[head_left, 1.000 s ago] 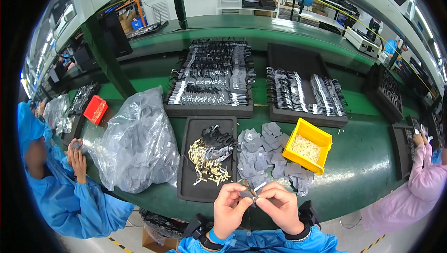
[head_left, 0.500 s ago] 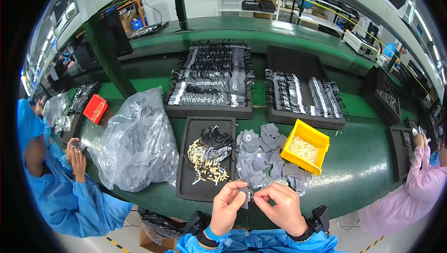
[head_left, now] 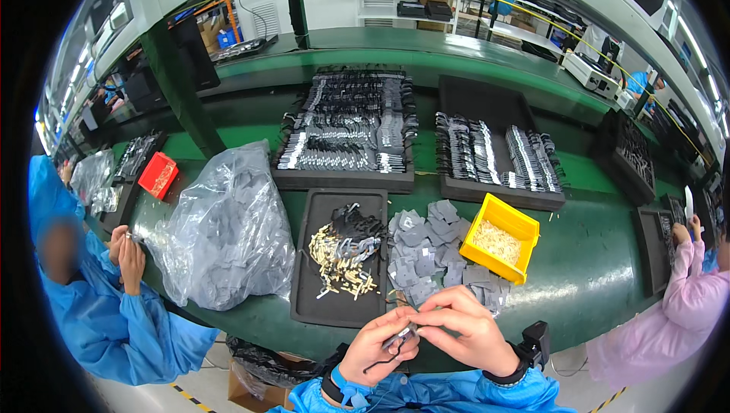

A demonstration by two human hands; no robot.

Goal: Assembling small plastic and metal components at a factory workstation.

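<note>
My left hand (head_left: 376,346) is closed around a small dark grey part (head_left: 398,338) with a black wire (head_left: 374,367) hanging loose below it. The part lies tilted across the fingers. At its upper right end, my right hand (head_left: 465,331) pinches with thumb and fingers; what sits between those fingertips is too small to make out. Just beyond my hands, flat grey pouch-like pieces (head_left: 420,257) lie in a loose pile. Left of that pile, a black tray (head_left: 303,308) holds tangled black wired parts (head_left: 356,224) and a heap of cream-coloured strips (head_left: 334,265).
A yellow bin (head_left: 527,255) of pale scraps stands right of the pile. Left is a large clear bag (head_left: 228,238) of grey pieces. Behind are two black trays (head_left: 342,179) (head_left: 502,193) with rows of wired parts. Co-workers (head_left: 114,314) (head_left: 688,299) sit at both sides.
The grey part has turned from upright to tilted, and its black wire now shows below my left hand. My right hand has moved slightly up, staying close against the part.
</note>
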